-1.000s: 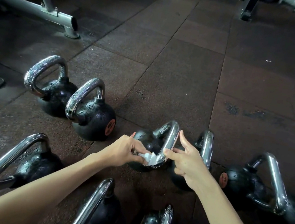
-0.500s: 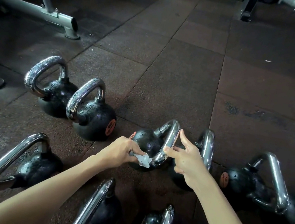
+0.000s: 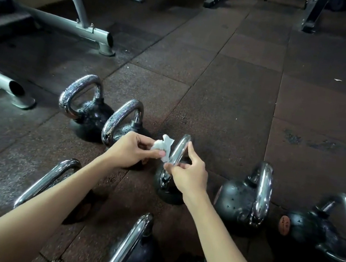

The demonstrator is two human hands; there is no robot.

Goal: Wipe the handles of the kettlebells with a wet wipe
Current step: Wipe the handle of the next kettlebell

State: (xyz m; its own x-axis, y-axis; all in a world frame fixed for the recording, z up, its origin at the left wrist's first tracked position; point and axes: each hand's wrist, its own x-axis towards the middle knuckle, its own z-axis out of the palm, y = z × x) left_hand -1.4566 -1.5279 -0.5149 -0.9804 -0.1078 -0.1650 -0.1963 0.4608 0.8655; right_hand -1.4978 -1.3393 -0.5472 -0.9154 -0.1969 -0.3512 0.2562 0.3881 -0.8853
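Note:
Several black kettlebells with chrome handles stand on the dark rubber floor. My left hand [image 3: 131,151] grips a crumpled white wet wipe [image 3: 162,147], which sits just left of the chrome handle [image 3: 180,149] of the middle kettlebell [image 3: 165,186]. My right hand [image 3: 188,173] pinches that handle from the right, index finger stretched up along it. Two kettlebells [image 3: 91,110] [image 3: 124,121] stand behind my left hand. Others stand to the right [image 3: 244,198] [image 3: 317,235] and near the bottom edge [image 3: 128,249].
A grey machine frame [image 3: 86,27] with feet stands at the far left. A grey tube foot [image 3: 7,87] lies at the left edge. More equipment legs [image 3: 310,19] stand at the back. Open rubber tiles [image 3: 230,83] stretch beyond the kettlebells.
The view has tilted up. My left hand has drawn the wipe off the lower part of the handle and lifted it to the handle's left side. My right hand stays on the handle.

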